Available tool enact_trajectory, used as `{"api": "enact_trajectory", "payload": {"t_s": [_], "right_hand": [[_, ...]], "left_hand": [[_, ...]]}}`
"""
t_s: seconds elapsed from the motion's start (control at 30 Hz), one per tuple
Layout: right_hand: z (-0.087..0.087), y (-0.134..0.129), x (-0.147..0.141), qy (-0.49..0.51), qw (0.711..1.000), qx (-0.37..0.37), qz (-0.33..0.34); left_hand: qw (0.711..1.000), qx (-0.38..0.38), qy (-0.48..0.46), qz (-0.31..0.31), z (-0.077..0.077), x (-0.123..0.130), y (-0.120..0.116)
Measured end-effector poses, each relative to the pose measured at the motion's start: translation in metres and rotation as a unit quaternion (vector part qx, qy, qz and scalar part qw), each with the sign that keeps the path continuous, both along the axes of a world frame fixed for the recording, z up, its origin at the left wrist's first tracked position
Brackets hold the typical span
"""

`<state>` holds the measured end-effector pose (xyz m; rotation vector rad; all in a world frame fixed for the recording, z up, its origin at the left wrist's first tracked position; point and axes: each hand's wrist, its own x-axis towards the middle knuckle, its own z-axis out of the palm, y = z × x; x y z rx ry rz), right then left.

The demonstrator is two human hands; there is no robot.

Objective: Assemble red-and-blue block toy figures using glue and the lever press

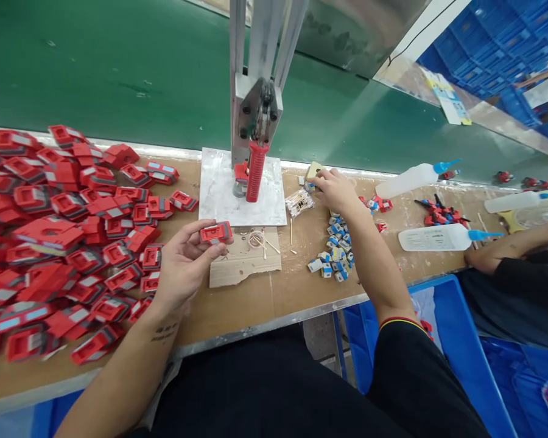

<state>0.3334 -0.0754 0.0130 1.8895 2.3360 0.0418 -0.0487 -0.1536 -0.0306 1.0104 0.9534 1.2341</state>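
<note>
My left hand (187,258) pinches a red plastic toy part (215,232) with a recess in its top, between thumb and fingers, over a torn piece of cardboard (244,267). My right hand (334,190) reaches to the back of the bench, fingers curled down at a pale yellow block (315,171). Something small and blue shows by its fingertips, but what they grip is partly hidden. Below that wrist lies a pile of small blue, white and yellow parts (340,243). A bag of cotton swabs (299,202) lies left of the hand.
Many red-and-grey toy parts (91,207) cover the bench's left. A press with a red handle (257,173) stands on a white plate (214,182). White bottles with blue nozzles (433,237) lie on the right, near a co-worker's arm (511,243). A blue crate (466,328) stands below.
</note>
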Motion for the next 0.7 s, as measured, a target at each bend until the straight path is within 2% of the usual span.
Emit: {"api": "enact_trajectory", "payload": {"t_s": [0.13, 0.3, 0.37, 0.43, 0.47, 0.53, 0.6, 0.7], "right_hand": [[-0.005, 0.014, -0.003, -0.040, 0.998, -0.037, 0.008], [-0.001, 0.008, 0.009, 0.067, 0.997, -0.023, -0.004], [0.005, -0.002, 0.014, 0.084, 0.996, -0.007, -0.011], [0.014, -0.021, 0.015, 0.178, 0.983, 0.040, -0.028], [0.018, -0.033, 0.012, 0.274, 0.958, 0.077, -0.039], [0.023, -0.064, -0.002, 0.485, 0.862, 0.140, -0.041], [0.023, -0.096, -0.027, 0.586, 0.793, 0.162, -0.028], [0.016, -0.132, -0.078, 0.672, 0.723, 0.157, -0.012]], "left_hand": [[1.000, -0.007, -0.014, 0.006, 0.000, -0.001, 0.002], [1.000, -0.008, -0.014, -0.013, 0.003, -0.002, 0.000], [1.000, 0.000, -0.005, -0.025, 0.005, -0.002, -0.002], [0.999, 0.017, 0.004, -0.033, 0.006, -0.002, -0.004], [0.999, 0.028, 0.009, -0.036, 0.007, -0.002, -0.005], [0.998, 0.050, 0.020, -0.043, 0.008, -0.001, -0.008], [0.995, 0.071, 0.037, -0.050, 0.008, 0.001, -0.012], [0.992, 0.099, 0.063, -0.056, 0.008, 0.003, -0.017]]}}
